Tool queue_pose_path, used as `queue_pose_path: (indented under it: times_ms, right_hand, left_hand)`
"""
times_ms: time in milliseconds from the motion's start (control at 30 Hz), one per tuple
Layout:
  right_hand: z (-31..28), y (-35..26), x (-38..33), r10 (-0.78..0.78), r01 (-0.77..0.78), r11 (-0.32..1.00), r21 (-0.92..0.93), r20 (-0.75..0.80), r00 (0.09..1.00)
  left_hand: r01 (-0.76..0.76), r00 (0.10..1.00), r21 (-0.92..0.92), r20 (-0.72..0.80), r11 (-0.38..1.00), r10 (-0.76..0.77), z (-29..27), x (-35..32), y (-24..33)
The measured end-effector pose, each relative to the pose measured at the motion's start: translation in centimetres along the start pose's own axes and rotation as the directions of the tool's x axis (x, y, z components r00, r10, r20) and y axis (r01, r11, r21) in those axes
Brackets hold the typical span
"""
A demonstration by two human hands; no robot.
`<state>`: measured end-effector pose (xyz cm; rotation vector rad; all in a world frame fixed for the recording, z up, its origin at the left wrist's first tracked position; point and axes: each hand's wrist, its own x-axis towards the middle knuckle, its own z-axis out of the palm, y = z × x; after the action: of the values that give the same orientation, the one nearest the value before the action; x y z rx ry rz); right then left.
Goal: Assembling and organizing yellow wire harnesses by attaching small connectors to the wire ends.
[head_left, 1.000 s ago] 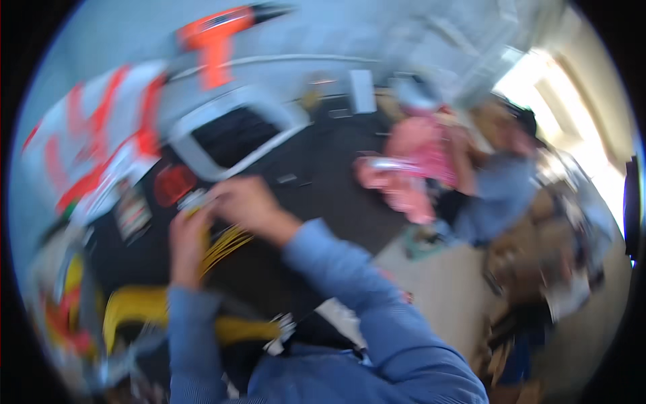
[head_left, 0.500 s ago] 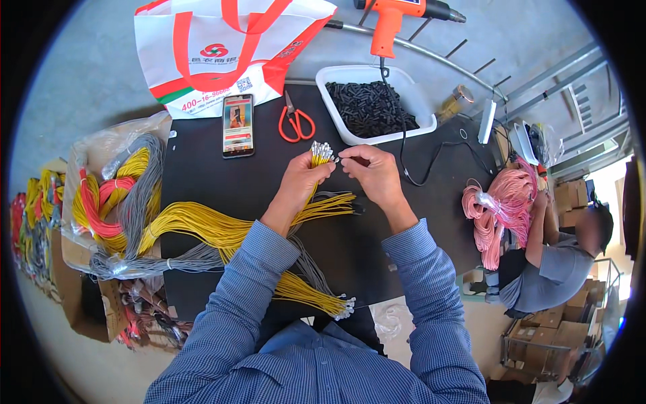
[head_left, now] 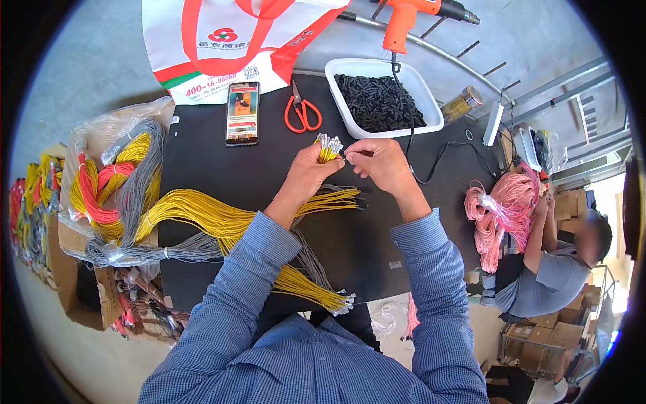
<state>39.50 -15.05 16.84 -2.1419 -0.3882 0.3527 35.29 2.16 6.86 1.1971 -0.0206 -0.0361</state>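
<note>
My left hand [head_left: 301,176] is closed round a bunch of yellow wires [head_left: 328,147], whose silvery-white terminal ends stick up above the fingers. Just to its right, my right hand [head_left: 385,165] makes a pinch at the side of those ends; a tiny pale tip shows by its fingertips, too small to name. Below both hands a long yellow wire bundle [head_left: 195,212] lies over the black table, one part ending in dark tips and another in white connectors [head_left: 343,303]. Grey wires [head_left: 198,248] run underneath it.
Beyond my hands are a phone [head_left: 243,114], red-handled scissors [head_left: 301,114] and a white tub [head_left: 434,128] of short black tubes. An orange heat gun [head_left: 402,27] hangs above, its cable trailing down. Pink wire coils [head_left: 505,209] lie right, near a seated person [head_left: 555,276]. A box of wires [head_left: 70,246] stands left.
The view has shifted slightly. My right hand's fingertips have come closer to the wire ends and are curled more tightly. The left hand keeps its hold on the bunch.
</note>
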Motion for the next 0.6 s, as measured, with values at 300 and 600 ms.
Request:
queue_pose_path:
  times_ms: [300, 600]
  right_hand:
    - [2.5, 2.4, -0.8, -0.313, 0.296, 0.948, -0.115, -0.177, 0.933]
    - [4.6, 3.3, -2.0, -0.462, 0.383, 0.881, -0.277, -0.336, 0.821]
  left_hand:
    - [0.003, 1.000, -0.077, -0.010, 0.997, -0.004, 0.0, 0.1, -0.1]
    - [0.045, 0.997, -0.186, -0.046, 0.981, -0.054, -0.1, 0.2, 0.0]
